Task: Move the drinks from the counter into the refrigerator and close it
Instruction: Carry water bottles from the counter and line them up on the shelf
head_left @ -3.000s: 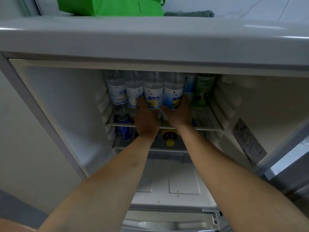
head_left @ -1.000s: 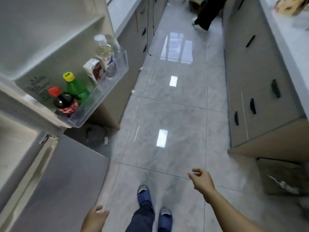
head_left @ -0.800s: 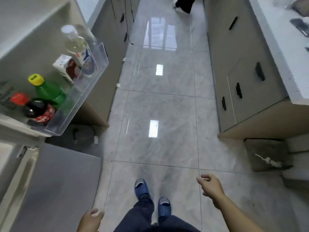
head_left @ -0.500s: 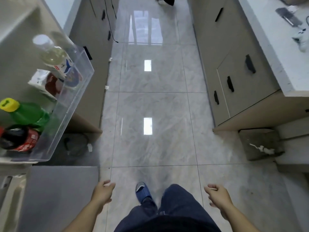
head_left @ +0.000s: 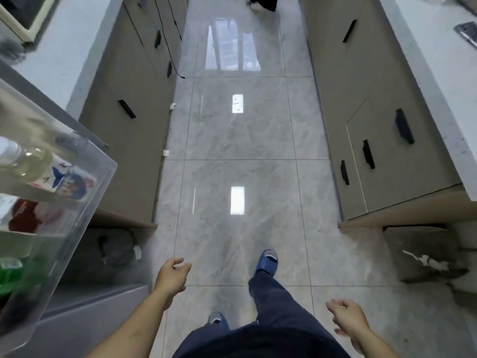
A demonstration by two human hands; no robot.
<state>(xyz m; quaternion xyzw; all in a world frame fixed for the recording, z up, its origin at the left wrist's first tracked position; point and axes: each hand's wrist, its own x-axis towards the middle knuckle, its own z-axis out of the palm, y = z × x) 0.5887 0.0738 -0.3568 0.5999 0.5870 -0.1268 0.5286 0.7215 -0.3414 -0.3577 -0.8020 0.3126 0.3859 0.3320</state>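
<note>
Drinks aren't in view on either counter, though the right counter (head_left: 438, 81) runs up the right side, nearer the right hand (head_left: 347, 320), while the left hand (head_left: 171, 276) hangs by the open fridge door bin (head_left: 85, 202), both hands loosely curled and empty.

A galley kitchen: cabinets (head_left: 382, 140) under counters (head_left: 436, 73) flank a tiled floor (head_left: 240, 140), fridge door shelf (head_left: 77, 202) open.

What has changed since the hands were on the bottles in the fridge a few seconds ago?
Both hands let go of the shelf bottles and came out. The view turned from the fridge interior to the aisle floor. Left hand and right hand now swing free, holding nothing. The door bin remains open, still stocked.
</note>
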